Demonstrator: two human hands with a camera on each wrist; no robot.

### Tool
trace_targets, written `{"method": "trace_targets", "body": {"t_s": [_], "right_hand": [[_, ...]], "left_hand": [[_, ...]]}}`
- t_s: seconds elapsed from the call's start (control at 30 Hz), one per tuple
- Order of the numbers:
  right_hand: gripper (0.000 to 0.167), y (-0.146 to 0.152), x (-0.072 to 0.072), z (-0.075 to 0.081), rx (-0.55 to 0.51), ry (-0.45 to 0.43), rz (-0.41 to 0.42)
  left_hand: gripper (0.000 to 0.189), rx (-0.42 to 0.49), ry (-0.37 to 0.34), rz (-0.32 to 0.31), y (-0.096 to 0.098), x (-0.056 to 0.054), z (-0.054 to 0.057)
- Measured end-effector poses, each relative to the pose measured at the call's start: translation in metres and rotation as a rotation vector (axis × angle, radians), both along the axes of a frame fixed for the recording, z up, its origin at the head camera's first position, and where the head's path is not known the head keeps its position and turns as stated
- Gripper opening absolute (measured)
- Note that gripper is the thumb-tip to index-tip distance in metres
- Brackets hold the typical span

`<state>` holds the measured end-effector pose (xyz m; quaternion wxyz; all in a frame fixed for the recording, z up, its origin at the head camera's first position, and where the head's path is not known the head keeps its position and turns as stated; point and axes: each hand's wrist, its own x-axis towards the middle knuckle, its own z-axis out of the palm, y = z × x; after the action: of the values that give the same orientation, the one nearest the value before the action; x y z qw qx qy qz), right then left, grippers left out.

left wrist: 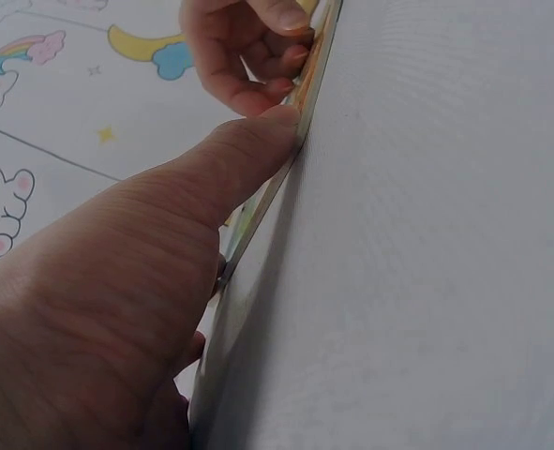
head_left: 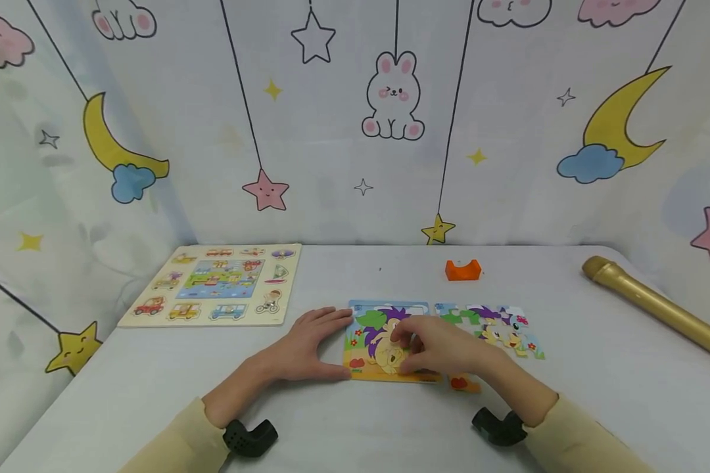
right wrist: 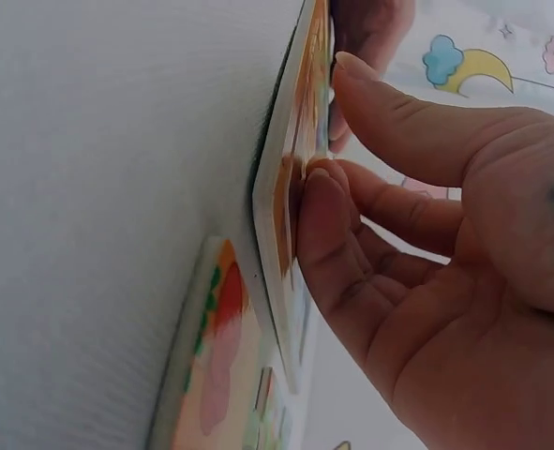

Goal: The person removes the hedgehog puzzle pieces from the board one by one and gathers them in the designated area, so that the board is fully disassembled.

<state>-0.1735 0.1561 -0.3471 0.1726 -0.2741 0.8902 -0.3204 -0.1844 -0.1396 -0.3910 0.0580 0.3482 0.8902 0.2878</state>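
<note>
A jigsaw puzzle board (head_left: 371, 341) with a purple-spined hedgehog picture lies flat at the middle of the table. My left hand (head_left: 307, 348) is at its left side, fingers extended to the upper edge and thumb at the lower corner. In the left wrist view the thumb (left wrist: 248, 155) touches the board's rim. Over the right half of the board is my right hand (head_left: 444, 345), fingers bent. The right wrist view shows its fingertips (right wrist: 321, 187) against the picture surface, the thumb apart from them. Part of the picture is hidden beneath this hand.
Right of the board lie puzzle pieces (head_left: 503, 328), partly joined, behind my right forearm. A wooden vehicle puzzle board (head_left: 171, 279) is at the back left. An orange curved block (head_left: 463, 270) stands at the back, and a gold microphone (head_left: 657, 305) lies at the right.
</note>
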Motion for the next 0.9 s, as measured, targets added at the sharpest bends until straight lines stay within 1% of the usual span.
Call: {"method": "trace_targets", "body": {"t_s": [0.2, 0.4, 0.63, 0.8, 0.9], "right_hand": [[0.03, -0.0035, 0.002, -0.0002, 0.043, 0.021, -0.014], [0.029, -0.0062, 0.0052, 0.0006, 0.074, 0.05, -0.015], [0.032, -0.0057, 0.0061, 0.0019, 0.034, 0.019, -0.036], [0.028, -0.0061, 0.0057, 0.0023, 0.006, 0.002, -0.023], [0.024, -0.0063, 0.0062, 0.002, -0.001, 0.012, -0.015]], "left_hand": [[0.088, -0.005, -0.006, 0.002, -0.0004, -0.0012, 0.0], [0.087, 0.005, 0.01, -0.009, -0.0007, -0.0029, -0.0013], [0.088, 0.005, 0.01, -0.009, -0.0002, -0.0029, -0.0009], [0.089, -0.002, 0.001, -0.003, -0.0004, -0.0022, -0.0003], [0.089, -0.004, -0.008, 0.001, -0.0002, -0.0016, 0.0001]]}}
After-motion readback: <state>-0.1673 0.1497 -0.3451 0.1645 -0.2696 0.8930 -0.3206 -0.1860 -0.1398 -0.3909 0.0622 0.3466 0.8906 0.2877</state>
